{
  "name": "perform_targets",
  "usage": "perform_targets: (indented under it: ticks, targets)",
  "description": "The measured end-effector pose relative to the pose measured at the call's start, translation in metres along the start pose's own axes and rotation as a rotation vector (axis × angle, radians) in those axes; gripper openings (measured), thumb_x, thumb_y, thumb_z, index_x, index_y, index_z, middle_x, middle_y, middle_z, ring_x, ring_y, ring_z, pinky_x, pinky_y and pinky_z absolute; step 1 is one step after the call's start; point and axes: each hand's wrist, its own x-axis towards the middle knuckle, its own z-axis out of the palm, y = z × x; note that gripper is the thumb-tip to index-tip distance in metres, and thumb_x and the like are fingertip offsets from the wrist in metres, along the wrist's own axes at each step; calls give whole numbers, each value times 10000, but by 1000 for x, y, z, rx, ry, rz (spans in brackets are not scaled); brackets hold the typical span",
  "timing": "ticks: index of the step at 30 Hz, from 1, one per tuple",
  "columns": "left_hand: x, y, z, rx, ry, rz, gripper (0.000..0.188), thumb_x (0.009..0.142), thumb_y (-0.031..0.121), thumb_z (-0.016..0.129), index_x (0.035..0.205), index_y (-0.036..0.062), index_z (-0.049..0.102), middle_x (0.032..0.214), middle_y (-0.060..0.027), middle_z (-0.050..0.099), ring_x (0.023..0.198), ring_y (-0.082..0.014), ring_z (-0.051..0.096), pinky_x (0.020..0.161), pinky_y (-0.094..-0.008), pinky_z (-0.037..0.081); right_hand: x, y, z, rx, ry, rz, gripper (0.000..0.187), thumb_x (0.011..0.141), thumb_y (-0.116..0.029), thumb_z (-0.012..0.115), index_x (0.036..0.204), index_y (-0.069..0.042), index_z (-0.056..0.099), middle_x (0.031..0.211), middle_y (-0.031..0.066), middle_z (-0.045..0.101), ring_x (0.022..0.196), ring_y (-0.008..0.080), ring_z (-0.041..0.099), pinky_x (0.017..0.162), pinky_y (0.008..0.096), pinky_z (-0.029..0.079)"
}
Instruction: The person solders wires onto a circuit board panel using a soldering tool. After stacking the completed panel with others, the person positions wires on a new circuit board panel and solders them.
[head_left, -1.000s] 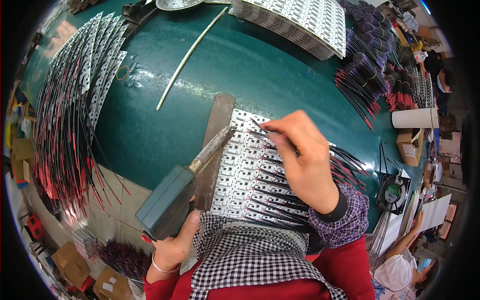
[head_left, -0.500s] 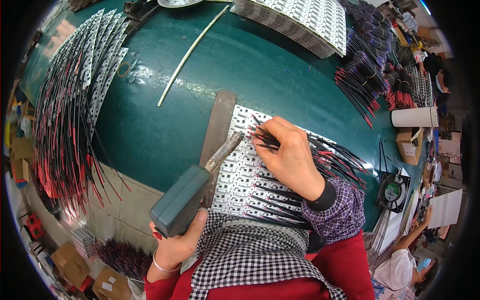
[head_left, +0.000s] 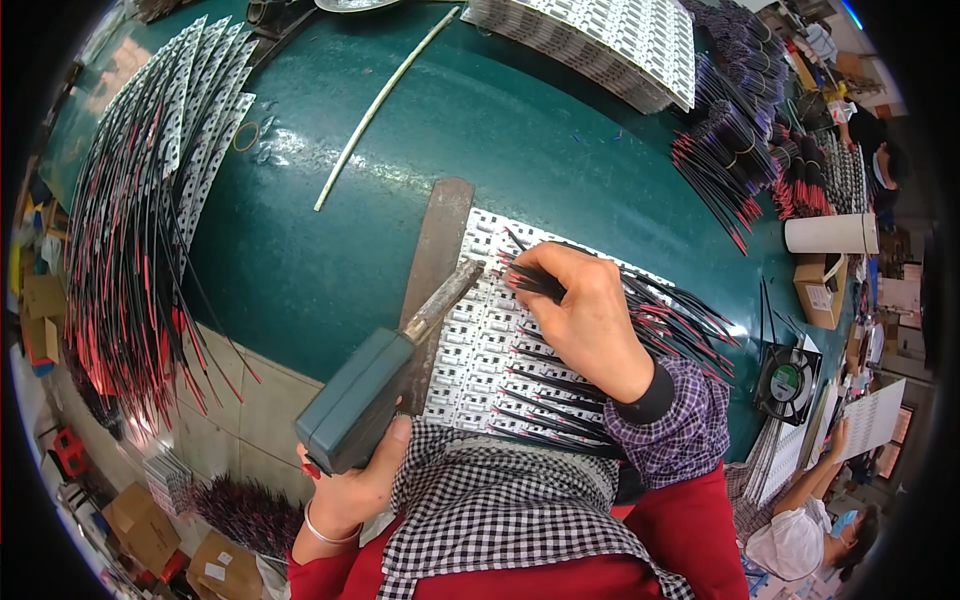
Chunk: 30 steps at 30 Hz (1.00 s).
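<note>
A left hand (head_left: pixel 365 487) wraps its fingers round a dark-green, box-shaped tool (head_left: pixel 357 392) with a grimy metal barrel (head_left: pixel 428 316); beyond, a right hand (head_left: pixel 590 315) pinches thin black, red-tipped wires (head_left: pixel 534 281) over a white circuit panel (head_left: pixel 456 362) on a green tabletop (head_left: pixel 290 270). A slip of the nearby tip, if hot, could burn the pinching hand.

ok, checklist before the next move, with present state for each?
1. Left hand has the soldering iron in its grip: ok.
2. Right hand pinches black wires near their red ends: ok.
3. Circuit board lies flat alongside the dark bar: ok.
4. Iron tip is close to the pinched wire ends: ok.
5. Tip touching a wire or pad: cannot tell, too small.
6. Tip hot: cannot tell from the picture.
</note>
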Motion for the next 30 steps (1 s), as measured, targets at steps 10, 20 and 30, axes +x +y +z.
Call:
perform_targets:
  ticks: [10, 20, 30]
  targets:
    - [4, -3, 0, 141, -44, 87, 190, 809, 43, 766, 971, -42, 716, 814, -99, 727, 666, -160, 671, 621, -284, 532, 3, -1, 3, -53, 8, 1, 127, 776, -34, 711, 876, 19, 654, 808, 170, 676, 727, 365, 666, 648, 431, 511]
    - [-2, -17, -5, 118, -79, 188, 265, 868, -53, 713, 1122, -32, 645, 894, -41, 645, 639, -86, 554, 540, -241, 438, 3, 3, 5, -82, 33, -43, 133, 823, -41, 711, 880, 59, 644, 746, 167, 649, 645, 263, 644, 600, 344, 504]
    - [1, -3, 1, 107, -16, 88, 206, 833, 41, 756, 1018, -41, 718, 869, -101, 739, 719, -153, 680, 653, -291, 540, 10, 1, -3, -28, -44, 54, 151, 800, -80, 703, 812, 53, 630, 778, 207, 660, 683, 387, 645, 636, 442, 493]
